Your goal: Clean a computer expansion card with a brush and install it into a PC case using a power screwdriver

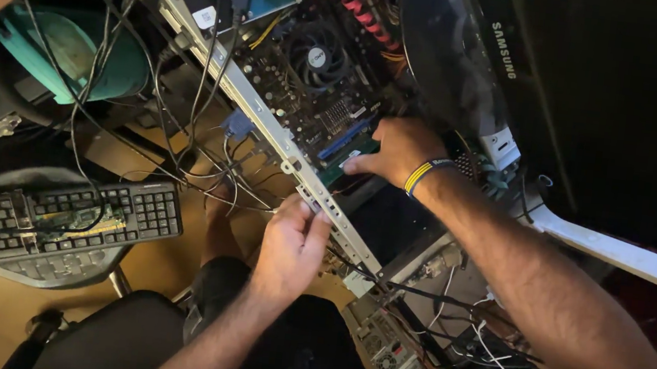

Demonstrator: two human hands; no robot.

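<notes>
An open computer case (266,116) lies tilted before me, its motherboard (306,95) with a round cooler fan (317,55) exposed. My right hand (398,151), with a blue and yellow wristband, reaches inside and presses fingers on a green expansion card (348,160) next to the blue slot. My left hand (291,242) grips the case's metal rear edge by the slot openings. Black cables trail from the back panel over the frame.
A black keyboard (52,223) with a loose green circuit card on it rests on a stool at the left. A dark monitor (603,92) leans at the right. Another case with tangled wires (427,336) sits below. A teal object (71,52) lies upper left.
</notes>
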